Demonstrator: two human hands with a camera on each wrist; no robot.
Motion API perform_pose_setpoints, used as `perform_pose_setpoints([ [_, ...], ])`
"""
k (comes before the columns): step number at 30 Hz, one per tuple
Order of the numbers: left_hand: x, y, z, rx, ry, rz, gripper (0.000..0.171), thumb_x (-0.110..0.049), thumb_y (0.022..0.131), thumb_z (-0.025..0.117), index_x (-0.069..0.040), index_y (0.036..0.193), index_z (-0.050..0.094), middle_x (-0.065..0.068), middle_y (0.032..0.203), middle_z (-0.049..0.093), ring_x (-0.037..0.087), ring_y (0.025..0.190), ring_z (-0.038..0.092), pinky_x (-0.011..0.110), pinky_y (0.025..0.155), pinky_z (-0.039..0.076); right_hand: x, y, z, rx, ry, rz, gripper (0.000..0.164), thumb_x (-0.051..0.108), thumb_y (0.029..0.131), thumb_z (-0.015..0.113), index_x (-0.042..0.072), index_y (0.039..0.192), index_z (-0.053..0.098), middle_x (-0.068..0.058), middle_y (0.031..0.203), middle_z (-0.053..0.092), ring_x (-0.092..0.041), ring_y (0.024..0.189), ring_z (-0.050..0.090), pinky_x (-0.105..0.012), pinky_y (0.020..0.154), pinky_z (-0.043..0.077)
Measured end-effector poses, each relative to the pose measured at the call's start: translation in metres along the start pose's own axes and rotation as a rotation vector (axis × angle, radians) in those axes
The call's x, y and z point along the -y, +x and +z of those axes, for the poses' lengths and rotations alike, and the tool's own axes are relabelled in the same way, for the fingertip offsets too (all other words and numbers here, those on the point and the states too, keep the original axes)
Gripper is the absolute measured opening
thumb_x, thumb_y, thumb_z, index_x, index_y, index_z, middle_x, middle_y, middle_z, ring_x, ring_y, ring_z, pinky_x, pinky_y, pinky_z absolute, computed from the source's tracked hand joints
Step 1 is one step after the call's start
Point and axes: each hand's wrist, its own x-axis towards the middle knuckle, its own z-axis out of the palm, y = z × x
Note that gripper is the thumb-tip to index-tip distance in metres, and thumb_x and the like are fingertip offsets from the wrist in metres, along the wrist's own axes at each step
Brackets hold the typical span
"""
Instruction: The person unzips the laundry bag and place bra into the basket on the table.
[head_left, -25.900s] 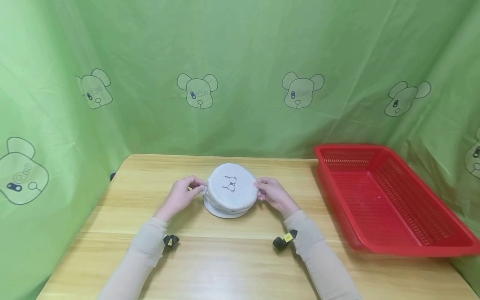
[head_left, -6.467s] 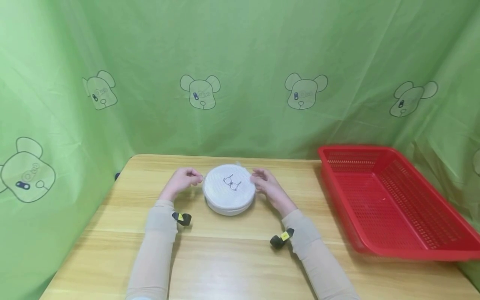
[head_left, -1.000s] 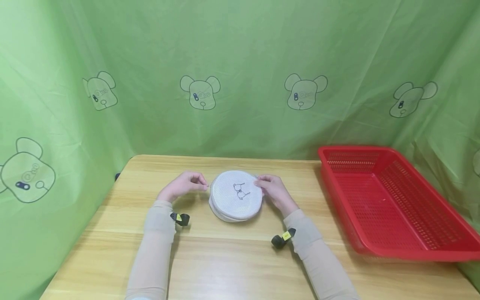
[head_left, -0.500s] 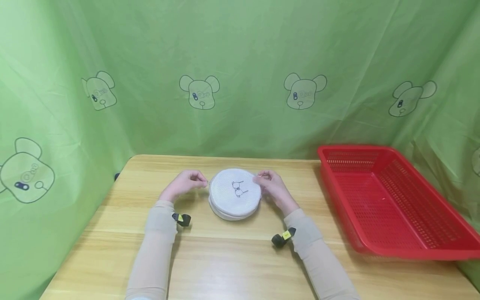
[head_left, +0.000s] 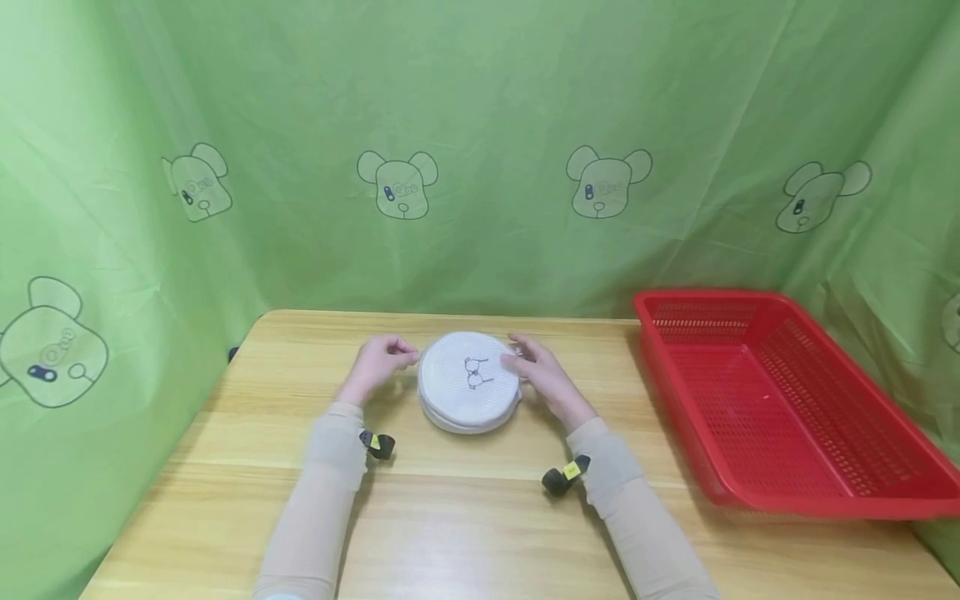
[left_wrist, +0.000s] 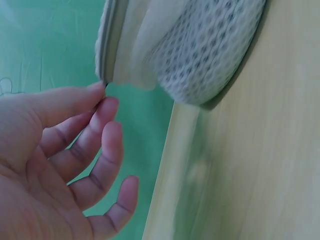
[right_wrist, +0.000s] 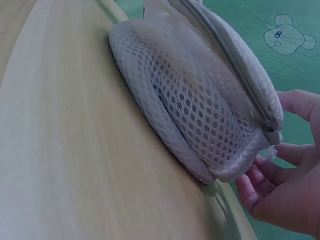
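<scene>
A round white mesh laundry bag (head_left: 468,379) stands on the table with a line drawing of a bra on its top. In the left wrist view, the thumb and index finger of my left hand (left_wrist: 65,150) pinch at the end of the grey zipper (left_wrist: 111,40) along the bag's upper rim; the other fingers are loosely bent. My right hand (head_left: 543,379) holds the opposite side, its thumb at the top's edge. In the right wrist view, its fingers (right_wrist: 257,187) curl by the lower side, near a small clear tag (right_wrist: 270,153). The bag's inside is hidden.
A red plastic basket (head_left: 720,487) with perforated walls stands at the right of the wooden table (head_left: 450,525). Green curtains (head_left: 495,258) with bear-head prints hang behind and at both sides. A small black camera (head_left: 566,477) is strapped to each wrist.
Over the last second the bag has shifted slightly back and left. My left forearm has swung a little right. Compared with the earliest frame, the bag's top drawing is turned round.
</scene>
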Motion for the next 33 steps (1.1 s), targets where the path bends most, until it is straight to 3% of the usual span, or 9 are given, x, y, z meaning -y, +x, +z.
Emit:
perform_pose_setpoints([
  [4, -0.001, 0.002, 0.005, -0.054, -0.015, 0.005, 0.019, -0.016, 0.088, 0.07, -0.002, 0.1, 0.067, 0.015, 0.099, 0.069, 0.023, 0.088, 0.063, 0.046, 0.089, 0.054, -0.004, 0.002, -0.001, 0.001, -0.028, 0.007, 0.063, 0.029, 0.092, 0.065, 0.013, 0.147, 0.039, -0.015, 0.151, 0.04, -0.03, 0.126, 0.048, -0.042, 0.104, 0.043],
  [10, -0.001, 0.004, 0.01, -0.094, 0.008, 0.01, 0.017, -0.017, 0.088, 0.07, -0.004, 0.099, 0.069, 0.013, 0.097, 0.07, 0.02, 0.085, 0.062, 0.031, 0.077, 0.054, -0.004, 0.003, -0.001, -0.01, -0.06, 0.037, 0.056, 0.029, 0.093, 0.062, 0.006, 0.141, 0.046, -0.016, 0.14, 0.052, -0.016, 0.096, 0.058, -0.029, 0.086, 0.049],
  [18, -0.002, 0.005, 0.013, -0.105, 0.002, 0.005, 0.015, -0.016, 0.087, 0.07, -0.005, 0.098, 0.069, 0.011, 0.095, 0.069, 0.018, 0.082, 0.061, 0.028, 0.074, 0.053, -0.004, 0.002, -0.004, -0.022, -0.088, 0.058, 0.053, 0.032, 0.094, 0.06, 0.004, 0.138, 0.05, -0.018, 0.132, 0.058, -0.015, 0.088, 0.058, -0.028, 0.081, 0.049],
  [26, -0.003, 0.003, 0.011, -0.094, 0.009, 0.018, 0.016, -0.016, 0.087, 0.071, -0.005, 0.098, 0.069, 0.012, 0.095, 0.07, 0.018, 0.082, 0.061, 0.027, 0.074, 0.052, -0.005, 0.003, -0.006, -0.027, -0.085, 0.046, 0.05, 0.028, 0.095, 0.061, 0.0, 0.135, 0.052, -0.021, 0.131, 0.059, -0.013, 0.092, 0.063, -0.028, 0.086, 0.052],
  [33, 0.0, 0.004, 0.01, -0.064, 0.012, 0.034, 0.016, -0.016, 0.088, 0.07, -0.004, 0.099, 0.069, 0.012, 0.096, 0.07, 0.021, 0.085, 0.063, 0.036, 0.08, 0.055, -0.003, 0.003, -0.004, -0.059, -0.079, 0.043, 0.04, 0.021, 0.094, 0.062, -0.002, 0.127, 0.057, -0.013, 0.111, 0.066, -0.01, 0.08, 0.059, -0.022, 0.072, 0.051],
])
